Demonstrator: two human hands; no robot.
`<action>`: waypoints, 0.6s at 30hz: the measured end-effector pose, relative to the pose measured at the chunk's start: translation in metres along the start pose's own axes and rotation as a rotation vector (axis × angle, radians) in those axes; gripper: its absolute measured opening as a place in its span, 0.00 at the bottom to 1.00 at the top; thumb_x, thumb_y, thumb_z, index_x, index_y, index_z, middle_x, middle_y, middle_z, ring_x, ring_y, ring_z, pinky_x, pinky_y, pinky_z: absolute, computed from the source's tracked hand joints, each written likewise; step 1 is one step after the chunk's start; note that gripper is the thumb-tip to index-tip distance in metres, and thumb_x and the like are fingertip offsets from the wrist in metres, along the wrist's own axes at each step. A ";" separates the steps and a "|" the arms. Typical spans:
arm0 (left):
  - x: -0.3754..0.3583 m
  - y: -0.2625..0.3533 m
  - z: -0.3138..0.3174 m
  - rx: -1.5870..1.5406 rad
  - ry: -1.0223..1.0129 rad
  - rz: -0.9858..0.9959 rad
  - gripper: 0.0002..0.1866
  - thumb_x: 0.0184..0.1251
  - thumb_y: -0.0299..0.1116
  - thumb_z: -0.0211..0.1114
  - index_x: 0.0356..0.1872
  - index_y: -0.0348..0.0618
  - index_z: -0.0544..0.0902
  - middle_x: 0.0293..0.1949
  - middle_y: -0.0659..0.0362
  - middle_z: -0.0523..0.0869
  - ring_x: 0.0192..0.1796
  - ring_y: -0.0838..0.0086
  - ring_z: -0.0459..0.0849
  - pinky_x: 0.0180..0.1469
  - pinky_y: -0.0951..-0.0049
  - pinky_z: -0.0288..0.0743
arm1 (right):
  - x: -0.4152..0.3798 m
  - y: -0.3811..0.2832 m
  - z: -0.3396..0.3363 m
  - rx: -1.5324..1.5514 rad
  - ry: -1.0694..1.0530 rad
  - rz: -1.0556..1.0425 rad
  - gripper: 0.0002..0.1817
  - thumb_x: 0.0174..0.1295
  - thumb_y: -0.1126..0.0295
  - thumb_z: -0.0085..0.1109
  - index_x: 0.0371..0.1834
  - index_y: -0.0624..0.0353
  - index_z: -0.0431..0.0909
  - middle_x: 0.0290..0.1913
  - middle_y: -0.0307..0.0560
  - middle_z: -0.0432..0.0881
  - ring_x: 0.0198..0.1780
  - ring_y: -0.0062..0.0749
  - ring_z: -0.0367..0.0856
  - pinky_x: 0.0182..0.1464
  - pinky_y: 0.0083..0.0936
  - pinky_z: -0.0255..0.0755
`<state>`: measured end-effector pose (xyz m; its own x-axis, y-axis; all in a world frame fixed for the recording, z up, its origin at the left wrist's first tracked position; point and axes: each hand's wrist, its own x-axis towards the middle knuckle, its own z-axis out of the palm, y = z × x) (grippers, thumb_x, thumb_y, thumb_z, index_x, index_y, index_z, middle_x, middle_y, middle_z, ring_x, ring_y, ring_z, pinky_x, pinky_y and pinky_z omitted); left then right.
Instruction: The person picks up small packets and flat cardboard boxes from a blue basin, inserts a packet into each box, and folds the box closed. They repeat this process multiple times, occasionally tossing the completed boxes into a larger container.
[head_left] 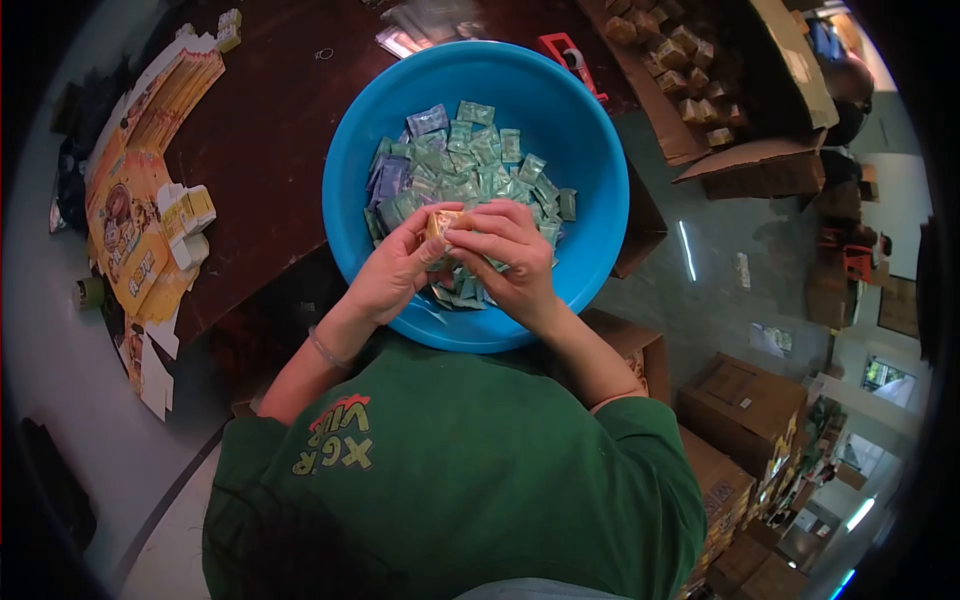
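Observation:
A small orange and yellow box point(443, 222) is held between both hands above a round blue basin point(590, 190). My left hand point(395, 262) grips the box from its left side, thumb and fingers closed round it. On the other side, the fingers of my right hand point(508, 252) are bent and pressed together at the box's right edge. Many small green and bluish wrapped packets point(460, 160) fill the basin beneath and beyond the hands. Whether a packet is inside the box is too small to tell.
Flat yellow printed cartons point(135, 235) lie on the dark table point(260, 120) at the left, beside a few small boxes point(188, 215). A red tape dispenser point(572, 65) is behind the basin. An open carton point(765, 165) holds small boxes at the upper right; stacked cartons point(740, 400) stand lower right.

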<state>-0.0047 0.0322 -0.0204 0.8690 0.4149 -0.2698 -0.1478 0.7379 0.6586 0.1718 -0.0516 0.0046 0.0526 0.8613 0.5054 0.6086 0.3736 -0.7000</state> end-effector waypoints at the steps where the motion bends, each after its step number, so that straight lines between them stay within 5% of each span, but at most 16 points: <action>1: 0.001 0.000 0.002 0.013 0.005 0.000 0.28 0.77 0.42 0.61 0.73 0.50 0.64 0.58 0.65 0.77 0.56 0.80 0.78 0.49 0.74 0.77 | 0.000 0.001 -0.001 0.007 0.007 0.038 0.11 0.55 0.78 0.71 0.43 0.57 0.88 0.47 0.43 0.87 0.52 0.39 0.81 0.54 0.33 0.74; 6: 0.002 0.001 0.004 0.046 0.002 0.038 0.28 0.76 0.36 0.63 0.73 0.47 0.65 0.56 0.64 0.77 0.52 0.81 0.78 0.47 0.76 0.78 | -0.013 0.010 0.000 0.288 0.044 0.375 0.11 0.56 0.78 0.70 0.43 0.56 0.88 0.46 0.44 0.87 0.49 0.38 0.82 0.58 0.36 0.71; 13: 0.002 -0.001 0.000 -0.015 0.003 0.005 0.29 0.75 0.34 0.63 0.73 0.45 0.64 0.56 0.62 0.78 0.51 0.80 0.79 0.46 0.76 0.78 | -0.015 0.007 -0.005 -0.043 -0.050 -0.049 0.14 0.57 0.75 0.69 0.47 0.55 0.86 0.53 0.44 0.84 0.57 0.43 0.78 0.63 0.43 0.66; 18: 0.002 0.002 0.002 0.050 -0.079 0.004 0.34 0.75 0.33 0.61 0.77 0.44 0.57 0.61 0.58 0.75 0.57 0.76 0.79 0.48 0.73 0.80 | -0.009 -0.004 -0.007 0.154 -0.074 0.203 0.29 0.57 0.74 0.69 0.64 0.54 0.76 0.63 0.54 0.76 0.62 0.50 0.74 0.67 0.41 0.65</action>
<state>-0.0021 0.0332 -0.0186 0.9032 0.3733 -0.2119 -0.1297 0.7079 0.6943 0.1746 -0.0635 0.0060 0.0995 0.9447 0.3126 0.4637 0.2339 -0.8546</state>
